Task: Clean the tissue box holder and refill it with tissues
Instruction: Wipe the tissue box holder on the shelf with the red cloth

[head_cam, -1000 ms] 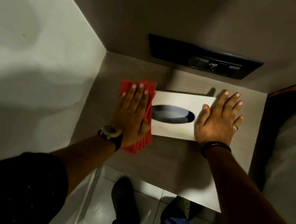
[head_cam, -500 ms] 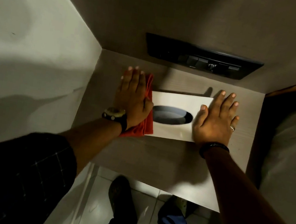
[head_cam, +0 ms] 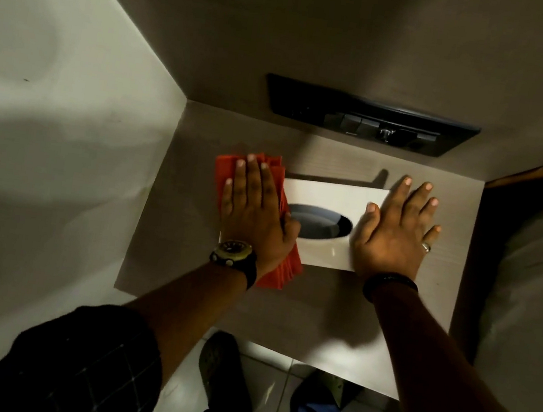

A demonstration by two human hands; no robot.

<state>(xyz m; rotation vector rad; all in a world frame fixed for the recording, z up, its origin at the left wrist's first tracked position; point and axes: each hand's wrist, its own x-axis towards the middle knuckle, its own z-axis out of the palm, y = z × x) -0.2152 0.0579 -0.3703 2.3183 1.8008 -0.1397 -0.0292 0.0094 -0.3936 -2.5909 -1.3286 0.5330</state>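
the white rectangular tissue box holder with a dark oval slot in its top [head_cam: 329, 199] lies flat on the grey wood-grain desk [head_cam: 284, 311], near the back wall, its long axis running left to right across the view. it sits between the two hands. the left hand [head_cam: 255, 210] lies flat, fingers straight and together, pressing a folded red cloth [head_cam: 284, 269] onto the holder's left end; the cloth spreads out from under the palm onto the desk on the far side and toward the near edge. the right hand [head_cam: 394, 232] is also spread flat, fingers straight, holding nothing, its palm on the holder's right end with the fingertips reaching past the far right corner onto the desk. the slot lies just right of the left thumb, so the unwiped top stretches rightward from the cloth along the long axis; the left hand is the nearer one for that stroke, while the right looks set to steady the holder. no tissues show in the slot.
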